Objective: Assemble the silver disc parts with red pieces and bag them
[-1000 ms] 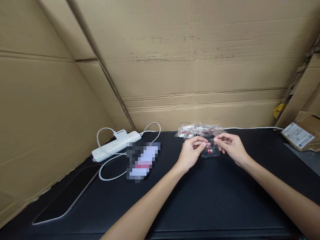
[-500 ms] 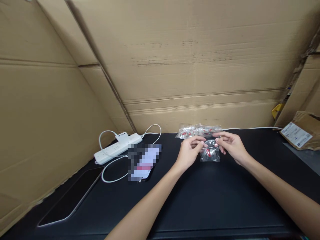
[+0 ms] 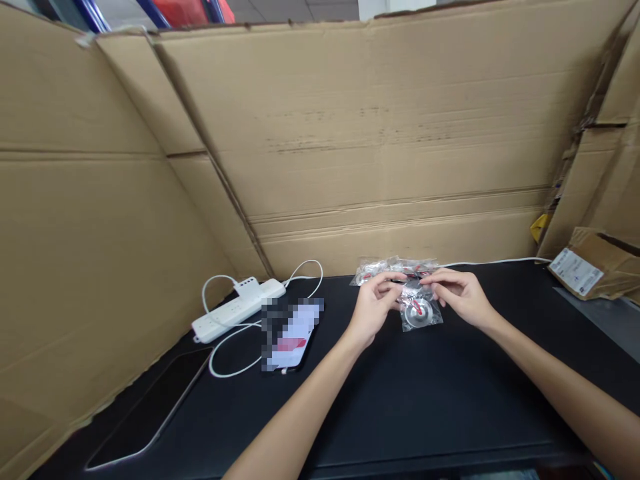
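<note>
A small clear plastic bag (image 3: 421,316) hangs between my hands over the black table, with a round silvery metal piece and a red mark showing in it. My left hand (image 3: 376,301) pinches the bag's upper left edge between thumb and fingers. At the upper right edge, my right hand (image 3: 459,293) is closed on the same bag with its fingertips. Just behind my hands lies a row of similar clear bags (image 3: 370,272) with shiny contents and red marks, partly hidden by my fingers.
On the left are a white power strip (image 3: 240,310) with cables, a phone (image 3: 295,337) with a blurred screen, and a dark tablet (image 3: 155,410). An opened cardboard box (image 3: 600,263) with a label stands at the right. Cardboard walls (image 3: 350,147) enclose the table (image 3: 425,400).
The camera view has tilted up, showing the area above the cardboard wall. Both hands still hold the bag, which now faces me more and shows its round metal piece more fully.
</note>
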### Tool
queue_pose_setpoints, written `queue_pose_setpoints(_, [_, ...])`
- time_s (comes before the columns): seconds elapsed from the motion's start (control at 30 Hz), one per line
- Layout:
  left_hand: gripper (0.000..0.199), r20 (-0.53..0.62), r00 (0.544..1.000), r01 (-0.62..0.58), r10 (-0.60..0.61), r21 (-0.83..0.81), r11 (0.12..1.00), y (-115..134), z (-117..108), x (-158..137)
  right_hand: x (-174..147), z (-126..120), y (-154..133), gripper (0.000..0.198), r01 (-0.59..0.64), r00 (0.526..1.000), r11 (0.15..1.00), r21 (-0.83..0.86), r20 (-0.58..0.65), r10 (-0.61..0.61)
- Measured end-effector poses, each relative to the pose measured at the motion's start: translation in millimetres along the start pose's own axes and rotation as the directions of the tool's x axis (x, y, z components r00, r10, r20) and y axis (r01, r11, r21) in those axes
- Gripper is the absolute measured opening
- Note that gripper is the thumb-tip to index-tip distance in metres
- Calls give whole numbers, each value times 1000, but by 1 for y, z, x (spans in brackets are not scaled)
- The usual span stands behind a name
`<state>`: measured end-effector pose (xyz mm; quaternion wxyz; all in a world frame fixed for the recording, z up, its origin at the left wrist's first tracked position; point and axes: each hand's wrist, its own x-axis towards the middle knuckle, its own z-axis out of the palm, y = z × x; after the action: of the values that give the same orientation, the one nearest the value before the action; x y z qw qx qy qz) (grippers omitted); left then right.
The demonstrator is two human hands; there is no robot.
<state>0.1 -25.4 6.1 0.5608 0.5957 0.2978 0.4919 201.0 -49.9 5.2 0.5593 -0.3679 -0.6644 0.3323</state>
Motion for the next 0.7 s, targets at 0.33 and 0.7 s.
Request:
queue_pose_setpoints(0.33, [20, 103, 994, -33, 27, 58, 998, -15, 8, 2, -16, 4, 14, 29, -136, 982, 991, -15, -131, 133])
queue_pose_setpoints(0.7, [35, 89, 993, -95, 81, 168, 981, -47, 5, 4, -18, 3, 41, 47, -220, 975, 975, -18, -36, 219])
